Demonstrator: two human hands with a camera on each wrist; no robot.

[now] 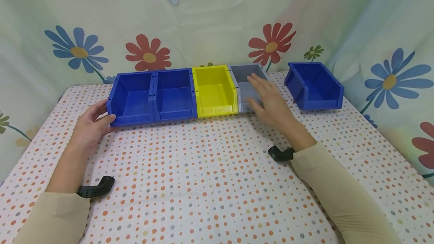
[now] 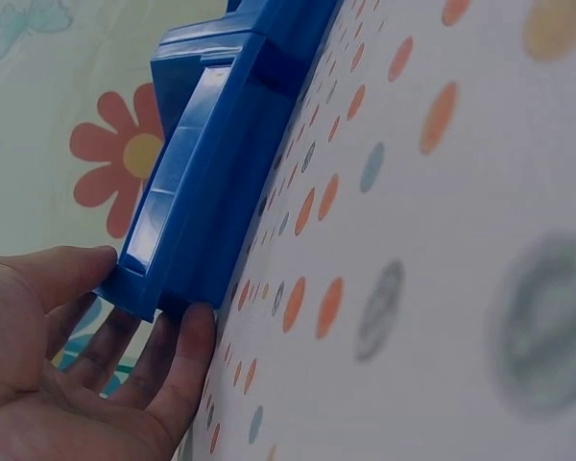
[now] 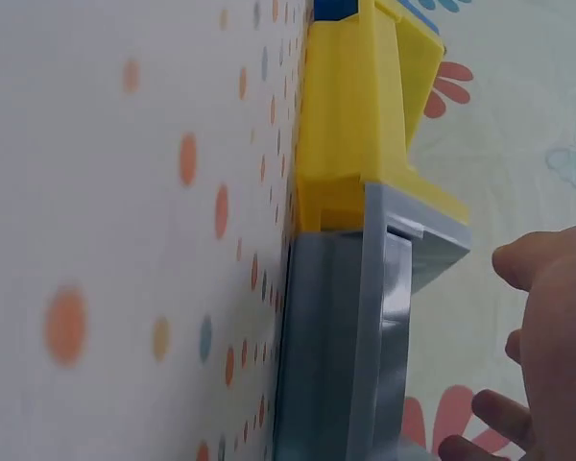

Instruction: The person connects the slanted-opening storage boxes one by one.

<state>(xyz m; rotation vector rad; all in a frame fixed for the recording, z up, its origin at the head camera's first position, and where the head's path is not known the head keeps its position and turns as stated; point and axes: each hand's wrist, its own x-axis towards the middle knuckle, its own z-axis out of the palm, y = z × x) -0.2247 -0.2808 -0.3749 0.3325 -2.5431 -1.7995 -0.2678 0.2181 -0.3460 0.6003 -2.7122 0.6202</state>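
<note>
In the head view, my left hand [image 1: 90, 125] touches the left end of a blue plastic bin [image 1: 131, 99]. Its fingers lie along the side wall, with the thumb [image 2: 72, 274] near the front corner. A second blue bin [image 1: 173, 94], a yellow bin [image 1: 214, 91] and a grey bin [image 1: 249, 89] continue the row to the right, side by side. Over the right part of the grey bin hovers my right hand [image 1: 271, 102], fingers extended and holding nothing. From the right wrist, the hand shows apart from the grey bin's front [image 3: 379, 336].
Another blue bin [image 1: 315, 87] stands alone to the right of the row, separated by a gap. All bins sit toward the back of a table with a dotted cloth [image 1: 190, 183]. A flower-printed curtain [image 1: 210, 22] hangs behind and along the sides.
</note>
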